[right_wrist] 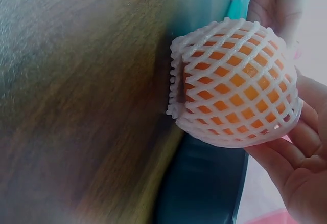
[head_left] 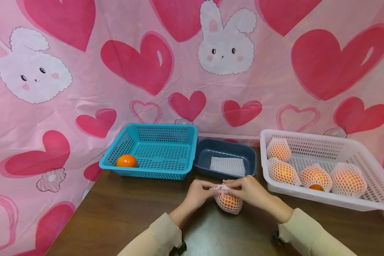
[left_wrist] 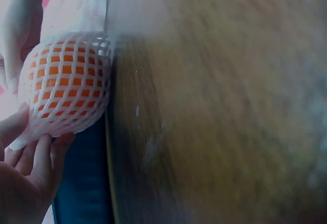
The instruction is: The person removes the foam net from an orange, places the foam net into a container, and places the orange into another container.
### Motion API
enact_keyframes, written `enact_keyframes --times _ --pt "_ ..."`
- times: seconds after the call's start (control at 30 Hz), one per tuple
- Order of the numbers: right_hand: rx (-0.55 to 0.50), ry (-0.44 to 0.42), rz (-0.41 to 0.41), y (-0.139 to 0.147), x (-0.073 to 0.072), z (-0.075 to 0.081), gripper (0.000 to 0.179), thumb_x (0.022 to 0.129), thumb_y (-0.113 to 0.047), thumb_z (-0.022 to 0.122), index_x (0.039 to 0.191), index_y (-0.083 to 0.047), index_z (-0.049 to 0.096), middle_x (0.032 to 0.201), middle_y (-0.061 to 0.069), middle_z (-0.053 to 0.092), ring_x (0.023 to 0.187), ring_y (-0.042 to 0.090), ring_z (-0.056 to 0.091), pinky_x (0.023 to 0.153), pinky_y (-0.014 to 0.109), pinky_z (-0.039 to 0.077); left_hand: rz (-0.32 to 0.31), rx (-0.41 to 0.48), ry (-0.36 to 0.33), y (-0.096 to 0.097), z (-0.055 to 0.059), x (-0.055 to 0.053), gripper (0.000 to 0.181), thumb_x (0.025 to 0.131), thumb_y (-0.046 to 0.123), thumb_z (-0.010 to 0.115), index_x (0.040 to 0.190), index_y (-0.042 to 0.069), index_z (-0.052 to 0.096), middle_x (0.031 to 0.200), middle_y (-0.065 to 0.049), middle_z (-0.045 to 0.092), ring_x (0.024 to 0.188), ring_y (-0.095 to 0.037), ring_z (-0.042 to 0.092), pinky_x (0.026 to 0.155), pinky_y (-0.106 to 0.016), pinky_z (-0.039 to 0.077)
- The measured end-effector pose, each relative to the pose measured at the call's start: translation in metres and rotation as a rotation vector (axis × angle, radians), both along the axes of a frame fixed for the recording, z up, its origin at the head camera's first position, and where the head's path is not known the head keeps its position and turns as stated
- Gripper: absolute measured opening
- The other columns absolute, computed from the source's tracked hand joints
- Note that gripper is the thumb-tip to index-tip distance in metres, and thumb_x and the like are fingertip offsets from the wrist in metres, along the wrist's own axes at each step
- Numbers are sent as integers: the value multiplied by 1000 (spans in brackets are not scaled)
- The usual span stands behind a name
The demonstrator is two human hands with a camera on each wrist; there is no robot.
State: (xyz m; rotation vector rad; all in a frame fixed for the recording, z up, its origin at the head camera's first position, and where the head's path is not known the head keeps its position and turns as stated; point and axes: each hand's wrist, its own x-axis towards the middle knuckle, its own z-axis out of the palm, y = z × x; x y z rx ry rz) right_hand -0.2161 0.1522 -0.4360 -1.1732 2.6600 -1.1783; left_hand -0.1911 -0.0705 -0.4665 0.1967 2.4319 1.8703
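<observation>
An orange in a white foam net point(head_left: 229, 205) stands on the table between both hands, its flesh-coloured peel showing through the mesh. My left hand point(head_left: 196, 195) pinches the gathered upper edge of the net from the left. From the right, my right hand point(head_left: 251, 192) grips the same upper edge, fingers over the top of the orange. The left wrist view shows the left fingers point(left_wrist: 43, 157) on the net's bunched end. The right wrist view shows the net's other end open by the table, with the right fingers point(right_wrist: 286, 152) against the upper side.
A teal basket point(head_left: 160, 174) at the back left holds one bare orange point(head_left: 126, 161). Behind the hands, a dark blue tray point(head_left: 201, 153) contains a flat white foam net point(head_left: 227, 166). At the right, a white basket point(head_left: 313, 195) holds several netted oranges point(head_left: 348, 180). A printed cloth hangs behind.
</observation>
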Motion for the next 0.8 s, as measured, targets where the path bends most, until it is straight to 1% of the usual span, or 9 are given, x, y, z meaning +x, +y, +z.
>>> enact_keyframes --times 0.17,0.23,0.3,0.37,0.43,0.5,0.57,0.7,0.8 --pt "-13 56 -28 -2 0 -1 21 89 -18 82 106 -6 82 109 7 76 102 21 72 76 28 59 -10 -42 51 0 2 -3 15 84 13 86 94 2 83 87 -3 77 78 -7 66 67 -23 55" --pt "-17 78 -41 -2 0 -1 19 88 -18 82 104 -7 83 106 7 77 99 16 72 73 27 59 -12 -45 69 1 2 -3 14 84 12 85 94 2 83 87 -3 77 79 -7 65 67 -22 54" --pt "-26 97 -57 -3 1 -3 18 88 -16 82 103 -8 83 102 5 78 88 9 71 65 23 56 -16 -50 82 1 3 -4 14 84 12 85 94 2 83 88 -3 77 79 -6 65 67 -22 54" --pt "-42 136 -71 -4 2 -5 17 86 -15 83 101 -8 83 98 2 78 82 3 68 62 22 55 -20 -57 96 0 4 -4 14 85 12 85 95 3 82 89 -3 77 80 -6 65 68 -22 54" --pt "-62 183 -84 -5 2 -7 16 84 -13 85 99 -9 82 93 -2 78 77 0 64 60 23 53 -27 -63 107 -1 5 -5 13 86 12 84 96 3 82 90 -4 78 81 -6 65 69 -22 54" --pt "-73 213 -96 -6 3 -8 15 84 -14 85 98 -12 81 93 -7 76 78 0 63 64 25 54 -33 -75 123 -2 7 -6 14 87 13 83 97 3 82 92 -4 78 83 -6 65 70 -22 54" --pt "-67 182 -96 -6 3 -8 18 85 -18 85 102 -14 79 97 -7 72 82 3 62 69 27 56 -38 -87 133 -3 10 -6 13 87 13 82 98 4 82 93 -4 78 86 -8 66 72 -23 54" --pt "8 77 -66 -4 3 -7 38 89 -32 82 119 -10 74 110 -1 67 92 11 62 77 32 56 -64 -101 151 -4 13 -6 14 87 12 82 99 4 82 95 -4 78 88 -8 67 74 -22 54" --pt "42 80 -26 -3 2 -10 42 90 -35 80 122 -8 74 113 0 69 98 13 63 82 35 55 -102 -84 154 -5 13 -5 14 88 10 81 101 5 82 98 -4 78 88 -6 67 75 -22 54"
